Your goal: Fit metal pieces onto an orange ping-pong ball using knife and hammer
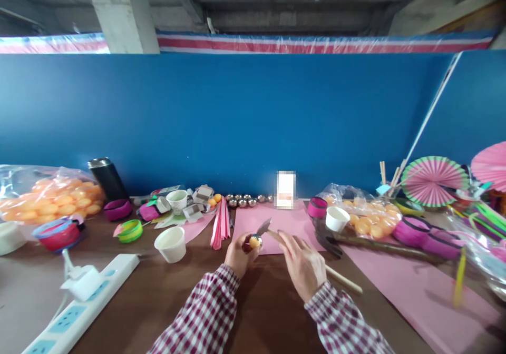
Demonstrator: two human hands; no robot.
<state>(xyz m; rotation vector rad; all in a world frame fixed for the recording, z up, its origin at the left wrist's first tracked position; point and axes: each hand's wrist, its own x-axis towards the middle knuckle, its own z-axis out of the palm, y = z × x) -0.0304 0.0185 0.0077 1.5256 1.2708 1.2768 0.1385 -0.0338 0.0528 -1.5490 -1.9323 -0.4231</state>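
Observation:
My left hand [239, 256] is closed around a small shiny ball [255, 242], silvery with an orange-yellow patch facing me. In my right hand [303, 262] is a small hammer [343, 279] with a long pale wooden handle, its end sticking out below the hand. The dark, pointed metal head slants just above the ball; whether they touch I cannot tell. Beyond both hands lies a pink sheet [247, 218]. Several silver balls [252, 202] line its far edge near the wall.
Left are a power strip [100, 285], a paper cup [171, 244], a black flask [108, 179] and a bag of orange balls [59, 198]. Right are a dark claw hammer [379, 246], a white cup [337, 219], purple bands [413, 230] and a paper fan [435, 181]. A blue wall [237, 117] stands behind.

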